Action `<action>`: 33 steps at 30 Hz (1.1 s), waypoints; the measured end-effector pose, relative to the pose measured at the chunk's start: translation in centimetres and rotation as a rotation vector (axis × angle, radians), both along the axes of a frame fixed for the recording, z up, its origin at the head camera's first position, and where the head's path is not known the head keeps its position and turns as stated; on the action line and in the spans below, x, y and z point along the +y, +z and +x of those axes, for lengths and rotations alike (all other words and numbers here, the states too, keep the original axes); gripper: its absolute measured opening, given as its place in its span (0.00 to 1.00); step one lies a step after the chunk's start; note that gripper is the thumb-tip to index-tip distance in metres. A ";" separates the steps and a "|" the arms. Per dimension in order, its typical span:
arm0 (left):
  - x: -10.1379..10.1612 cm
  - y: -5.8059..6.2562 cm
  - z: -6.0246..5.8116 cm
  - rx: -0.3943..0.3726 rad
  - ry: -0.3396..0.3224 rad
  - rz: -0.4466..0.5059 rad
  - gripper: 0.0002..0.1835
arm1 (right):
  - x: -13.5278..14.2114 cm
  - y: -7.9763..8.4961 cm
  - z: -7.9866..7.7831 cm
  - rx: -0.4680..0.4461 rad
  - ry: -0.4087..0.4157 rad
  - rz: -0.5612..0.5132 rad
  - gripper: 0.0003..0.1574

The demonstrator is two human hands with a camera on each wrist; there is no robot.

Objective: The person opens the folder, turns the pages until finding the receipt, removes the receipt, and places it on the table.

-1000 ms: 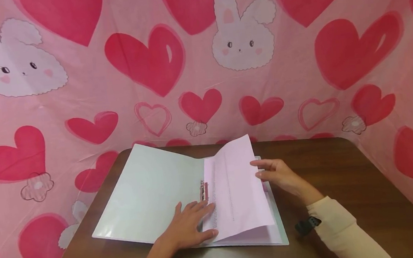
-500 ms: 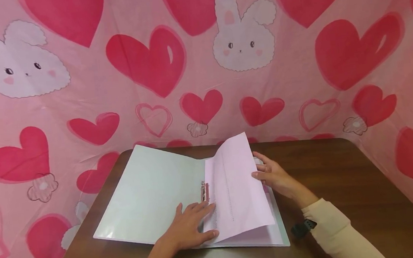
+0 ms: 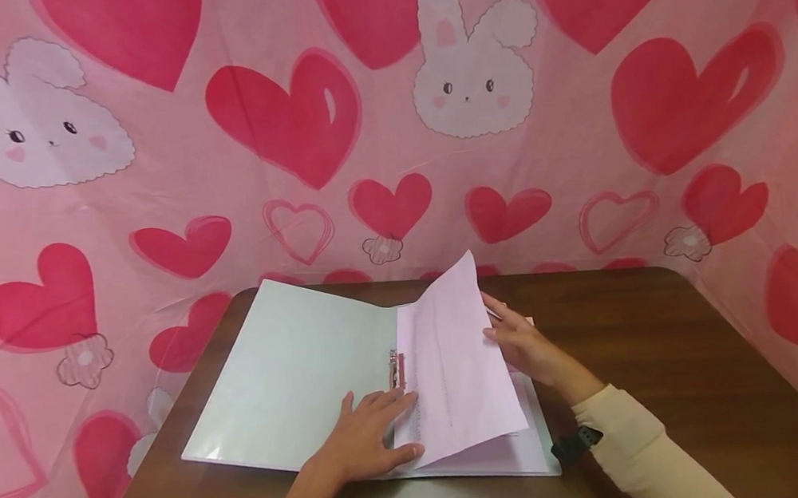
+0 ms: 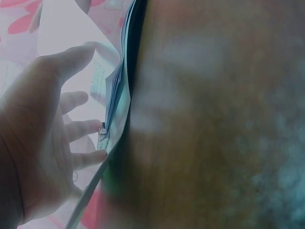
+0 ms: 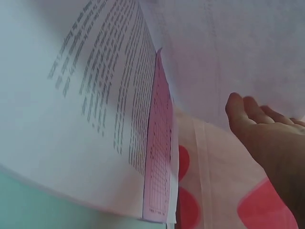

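An open pale-green ring binder lies on the table with a metal clip at its spine. A printed white sheet is lifted and curves up from the clip side. My left hand rests spread over the spine, its fingertips and thumb on the sheet's inner edge. My right hand is at the sheet's right edge, its straight fingers against the underside, as the right wrist view also shows. Beneath lie a page of dense text and a pink printed slip along that page's edge.
The binder sits on a dark brown wooden table. A pink cloth with hearts and rabbits hangs behind and at the sides. A dark watch-like band is on the right wrist, below the beige sleeve.
My right hand has moved left, its fingers passing behind the sheet's edge. The sheet's right side tilts a little more to the left. My left hand stays in place.
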State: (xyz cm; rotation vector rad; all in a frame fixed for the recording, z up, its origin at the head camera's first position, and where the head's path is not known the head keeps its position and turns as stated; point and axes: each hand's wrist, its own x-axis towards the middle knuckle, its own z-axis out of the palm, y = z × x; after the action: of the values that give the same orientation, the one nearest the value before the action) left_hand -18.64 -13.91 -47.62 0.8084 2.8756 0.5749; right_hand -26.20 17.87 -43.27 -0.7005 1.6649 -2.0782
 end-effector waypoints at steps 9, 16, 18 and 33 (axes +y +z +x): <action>-0.1 0.1 0.1 0.011 -0.005 0.012 0.42 | -1.7 0.2 0.3 0.019 0.160 -0.072 0.45; -0.1 0.0 0.2 0.045 -0.012 0.031 0.41 | -4.2 1.0 0.3 0.008 0.192 -0.051 0.42; -0.1 0.0 0.3 0.053 -0.015 0.040 0.41 | -4.8 0.9 0.4 -0.004 0.179 -0.046 0.42; 1.0 1.6 0.1 -0.140 -0.060 0.523 0.41 | -8.4 -0.5 0.4 0.121 0.093 0.010 0.54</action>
State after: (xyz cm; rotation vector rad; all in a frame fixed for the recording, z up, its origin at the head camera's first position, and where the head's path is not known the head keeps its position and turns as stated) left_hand -18.49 -12.92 -45.99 0.8629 2.5855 1.3473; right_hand -25.76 9.50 -43.82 -0.8997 1.6713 -1.9966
